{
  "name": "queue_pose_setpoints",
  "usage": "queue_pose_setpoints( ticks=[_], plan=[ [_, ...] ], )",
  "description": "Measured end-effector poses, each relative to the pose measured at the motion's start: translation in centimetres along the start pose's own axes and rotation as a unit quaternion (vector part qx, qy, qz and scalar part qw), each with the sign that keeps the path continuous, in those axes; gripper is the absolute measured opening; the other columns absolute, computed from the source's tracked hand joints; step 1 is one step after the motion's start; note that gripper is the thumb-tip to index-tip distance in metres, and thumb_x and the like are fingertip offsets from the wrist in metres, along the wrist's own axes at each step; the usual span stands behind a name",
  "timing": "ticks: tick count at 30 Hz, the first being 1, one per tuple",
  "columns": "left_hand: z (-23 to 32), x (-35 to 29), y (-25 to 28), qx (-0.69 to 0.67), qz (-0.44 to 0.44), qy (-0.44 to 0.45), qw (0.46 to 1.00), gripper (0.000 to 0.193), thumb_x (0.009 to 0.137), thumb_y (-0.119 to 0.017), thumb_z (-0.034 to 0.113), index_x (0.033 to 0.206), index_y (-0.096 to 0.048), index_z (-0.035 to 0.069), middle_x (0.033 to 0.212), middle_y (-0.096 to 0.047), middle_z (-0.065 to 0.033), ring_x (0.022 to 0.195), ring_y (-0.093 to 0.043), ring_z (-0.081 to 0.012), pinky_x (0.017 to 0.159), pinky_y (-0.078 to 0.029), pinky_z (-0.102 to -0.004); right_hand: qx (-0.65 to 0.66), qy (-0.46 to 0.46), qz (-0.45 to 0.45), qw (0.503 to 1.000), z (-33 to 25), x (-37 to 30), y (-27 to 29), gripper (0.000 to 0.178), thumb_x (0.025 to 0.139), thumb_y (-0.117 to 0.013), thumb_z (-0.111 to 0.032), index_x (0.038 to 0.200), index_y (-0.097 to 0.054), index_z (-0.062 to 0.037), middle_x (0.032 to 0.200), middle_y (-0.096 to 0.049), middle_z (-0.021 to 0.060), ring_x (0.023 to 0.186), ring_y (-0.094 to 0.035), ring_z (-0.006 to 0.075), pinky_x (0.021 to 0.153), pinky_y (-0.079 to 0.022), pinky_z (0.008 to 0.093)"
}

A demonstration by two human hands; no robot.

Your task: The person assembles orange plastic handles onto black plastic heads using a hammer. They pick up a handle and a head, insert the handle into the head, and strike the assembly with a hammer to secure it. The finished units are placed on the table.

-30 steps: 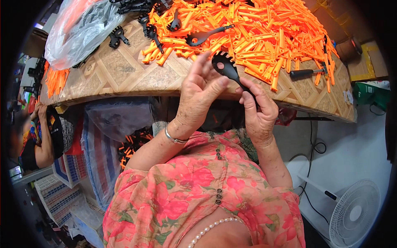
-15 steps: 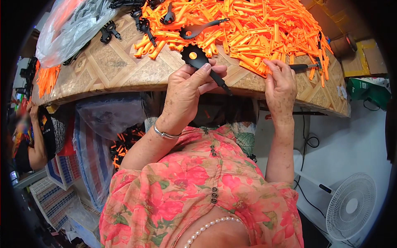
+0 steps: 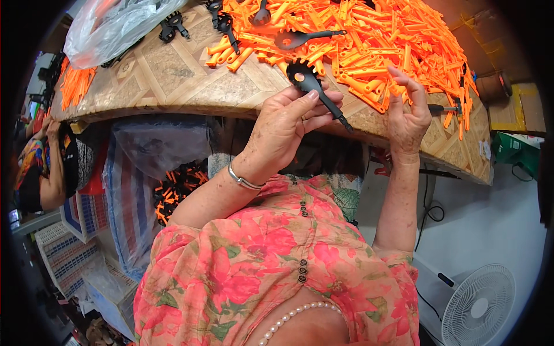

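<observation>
My left hand [image 3: 288,124] is closed around the neck of a black pasta server [image 3: 314,86]. Its toothed head, with a round hole, points up and left, and its narrow stem end sticks out below the fingers. My right hand [image 3: 411,121] hovers at the near edge of a heap of orange plastic handles [image 3: 358,63], its index finger raised apart from the thumb. Orange shows between those fingers, seemingly part of the heap behind. Another black spoon-shaped utensil head [image 3: 300,39] lies on the heap, with a smaller black head [image 3: 261,14] beyond it.
A hammer [image 3: 447,108] lies right of my right hand. More black utensil heads [image 3: 226,26] and a clear plastic bag [image 3: 115,34] are on the table's left. A white fan [image 3: 479,305] stands lower right. Another person's arm [image 3: 53,167] shows at far left.
My right hand's fingers have spread and its index finger has lifted. My left hand still holds the pasta server. The whole view has shifted slightly, moving the table contents rightward.
</observation>
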State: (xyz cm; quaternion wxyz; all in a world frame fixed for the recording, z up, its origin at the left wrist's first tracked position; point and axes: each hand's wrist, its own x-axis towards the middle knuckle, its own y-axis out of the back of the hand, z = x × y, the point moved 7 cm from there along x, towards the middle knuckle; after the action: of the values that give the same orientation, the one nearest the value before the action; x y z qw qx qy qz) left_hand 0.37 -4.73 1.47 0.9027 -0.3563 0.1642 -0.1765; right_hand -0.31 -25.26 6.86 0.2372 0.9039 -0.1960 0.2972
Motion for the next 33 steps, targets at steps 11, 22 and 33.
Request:
queue_pose_setpoints(
  ticks=[11,22,33],
  plan=[
    [-0.6,0.3,-0.3,0.054,-0.008,0.010,0.998,0.035,0.095,-0.058,0.015,0.125,-0.053,-0.002,0.114,-0.066,-0.0151,0.104,-0.065,-0.0192,0.088,-0.055,-0.0305,0.096,-0.196,-0.080,0.973,-1.0,-3.7,-1.3,0.016,0.093,-0.060,-0.005,0.108,-0.060,0.0007,0.085,-0.065,0.0033,0.076,-0.061,0.0072,0.067,-0.049,0.0223],
    [-0.1,0.3,0.1,0.028,0.023,-0.029,0.999,0.030,0.094,-0.061,0.012,0.120,-0.055,-0.001,0.108,-0.067,-0.0122,0.096,-0.067,-0.0162,0.081,-0.057,-0.0265,0.210,-0.272,-0.114,0.932,-2.4,-6.1,-3.3,0.022,0.094,-0.060,-0.007,0.114,-0.055,0.0003,0.094,-0.063,0.0024,0.086,-0.057,0.0052,0.075,-0.046,0.0200],
    [0.2,0.4,0.2,0.045,0.021,-0.055,0.997,0.025,0.090,-0.065,0.007,0.114,-0.059,0.000,0.104,-0.067,-0.0112,0.092,-0.067,-0.0162,0.080,-0.058,-0.0291,0.159,-0.265,-0.072,0.948,-1.6,-7.1,-3.7,0.015,0.092,-0.067,-0.012,0.099,-0.064,0.0003,0.082,-0.058,-0.0040,0.073,-0.051,0.0018,0.066,-0.043,0.0181]
  ],
)
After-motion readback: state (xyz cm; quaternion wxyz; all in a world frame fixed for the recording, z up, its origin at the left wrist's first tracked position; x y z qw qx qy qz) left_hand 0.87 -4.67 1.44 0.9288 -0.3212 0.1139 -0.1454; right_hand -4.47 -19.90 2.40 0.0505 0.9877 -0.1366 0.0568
